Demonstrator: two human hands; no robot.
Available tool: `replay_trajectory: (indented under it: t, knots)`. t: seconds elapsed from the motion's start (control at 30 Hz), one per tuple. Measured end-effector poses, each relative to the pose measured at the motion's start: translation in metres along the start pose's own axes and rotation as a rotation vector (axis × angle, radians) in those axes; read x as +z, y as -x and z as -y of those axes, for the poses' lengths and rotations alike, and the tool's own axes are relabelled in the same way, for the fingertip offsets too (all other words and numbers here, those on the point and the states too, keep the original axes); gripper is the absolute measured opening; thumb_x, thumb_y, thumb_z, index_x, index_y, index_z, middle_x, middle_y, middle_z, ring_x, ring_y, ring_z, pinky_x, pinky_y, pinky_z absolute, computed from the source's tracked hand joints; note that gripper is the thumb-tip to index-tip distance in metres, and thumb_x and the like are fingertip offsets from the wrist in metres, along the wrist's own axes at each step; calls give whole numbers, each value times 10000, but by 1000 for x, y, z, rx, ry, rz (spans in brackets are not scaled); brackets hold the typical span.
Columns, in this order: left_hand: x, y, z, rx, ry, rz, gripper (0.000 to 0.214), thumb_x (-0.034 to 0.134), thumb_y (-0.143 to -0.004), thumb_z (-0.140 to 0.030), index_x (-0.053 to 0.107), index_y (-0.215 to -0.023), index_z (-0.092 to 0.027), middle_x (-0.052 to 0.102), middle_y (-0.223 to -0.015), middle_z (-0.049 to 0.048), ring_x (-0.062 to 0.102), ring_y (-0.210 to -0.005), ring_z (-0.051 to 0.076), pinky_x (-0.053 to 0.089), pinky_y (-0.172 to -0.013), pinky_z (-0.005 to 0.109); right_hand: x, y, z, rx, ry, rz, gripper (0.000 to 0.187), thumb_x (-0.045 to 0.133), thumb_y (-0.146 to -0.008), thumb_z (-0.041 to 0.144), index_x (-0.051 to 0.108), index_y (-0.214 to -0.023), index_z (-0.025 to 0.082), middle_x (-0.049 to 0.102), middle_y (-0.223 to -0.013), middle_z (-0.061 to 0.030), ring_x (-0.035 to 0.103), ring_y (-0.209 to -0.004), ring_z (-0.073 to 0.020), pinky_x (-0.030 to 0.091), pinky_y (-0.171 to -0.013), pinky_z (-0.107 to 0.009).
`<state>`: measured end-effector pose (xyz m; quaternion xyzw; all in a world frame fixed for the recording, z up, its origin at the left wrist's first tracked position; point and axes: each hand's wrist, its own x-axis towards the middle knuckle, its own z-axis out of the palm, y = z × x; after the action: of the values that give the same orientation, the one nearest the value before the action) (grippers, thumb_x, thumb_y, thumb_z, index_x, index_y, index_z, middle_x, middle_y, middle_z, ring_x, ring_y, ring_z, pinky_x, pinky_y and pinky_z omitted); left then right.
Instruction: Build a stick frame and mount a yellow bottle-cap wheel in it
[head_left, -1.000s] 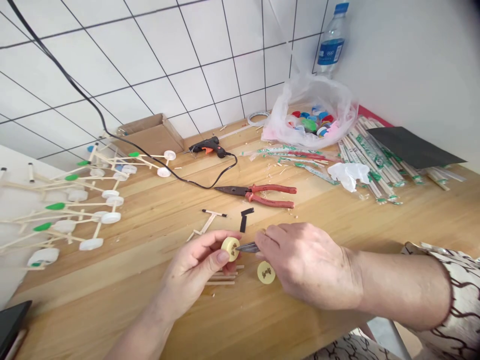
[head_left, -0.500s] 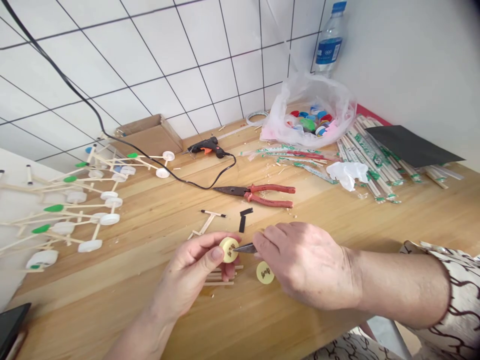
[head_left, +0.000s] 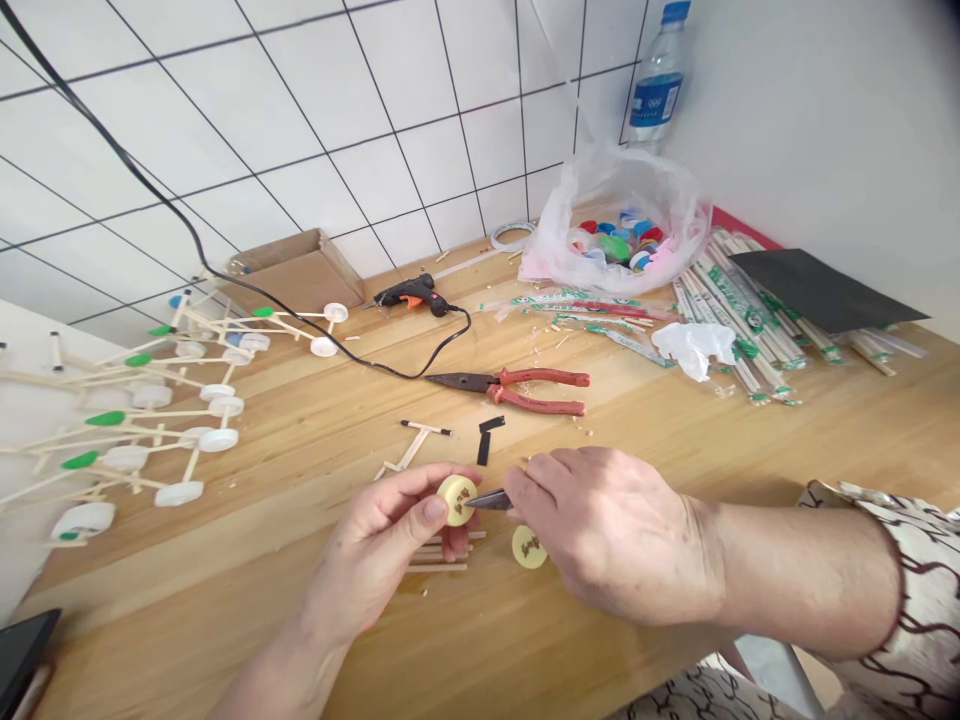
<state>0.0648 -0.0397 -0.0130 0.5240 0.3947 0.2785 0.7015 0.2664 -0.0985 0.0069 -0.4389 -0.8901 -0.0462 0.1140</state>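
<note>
My left hand (head_left: 382,555) pinches a pale yellow bottle cap (head_left: 456,499) between thumb and fingers, held on edge just above the wooden table (head_left: 300,620). My right hand (head_left: 607,535) is closed round a pointed metal tool (head_left: 489,499) whose tip touches the cap's face; most of the tool is hidden in the hand. A second yellow cap (head_left: 529,547) lies on the table under my right hand. Short wooden sticks (head_left: 442,557) lie beneath my left fingers.
Red-handled pliers (head_left: 525,390) and a black glue gun (head_left: 411,293) with its cord lie further back. Stick-and-cap models (head_left: 142,410) fill the left side. A plastic bag of coloured caps (head_left: 622,240), wrapped chopsticks (head_left: 735,310), a water bottle (head_left: 658,85) and a cardboard box (head_left: 296,270) stand behind.
Both hands stay almost in place; the cap and the tool tip have shifted very slightly left and up.
</note>
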Motion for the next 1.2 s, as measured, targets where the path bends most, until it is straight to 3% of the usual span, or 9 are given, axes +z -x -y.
replay_trajectory:
  t: [0.13, 0.77, 1.03, 1.2]
  knots:
    - [0, 0, 1, -1, 15, 9, 256, 751, -709, -379, 757, -897, -206, 681, -667, 22, 603, -558, 126, 502, -497, 213, 1, -1, 0, -13, 12, 29, 114, 444, -793, 89, 533, -763, 154, 569, -645, -39, 456, -493, -165, 205, -420, -300]
    - [-1, 1, 1, -21, 33, 31, 255, 745, -720, -370, 747, -913, -203, 684, -680, 22, 605, -572, 122, 501, -507, 203, -2, 0, -1, -2, 1, 30, 142, 449, -702, 56, 539, -744, 158, 562, -640, -39, 424, -497, -159, 226, -425, -306]
    - [-1, 2, 0, -123, 46, 33, 261, 783, -670, -375, 731, -849, -193, 685, -635, -6, 597, -528, 95, 500, -496, 175, 2, 2, 1, -129, 105, -34, 159, 479, -655, 88, 577, -774, 128, 561, -650, -49, 456, -537, -174, 239, -422, -313]
    - [1, 2, -1, -154, 33, 5, 266, 812, -627, -368, 723, -802, -189, 684, -619, -21, 593, -514, 83, 495, -487, 156, 3, 3, 4, -109, 82, -18, 139, 492, -653, 97, 570, -762, 134, 563, -651, -48, 458, -529, -172, 249, -407, -301]
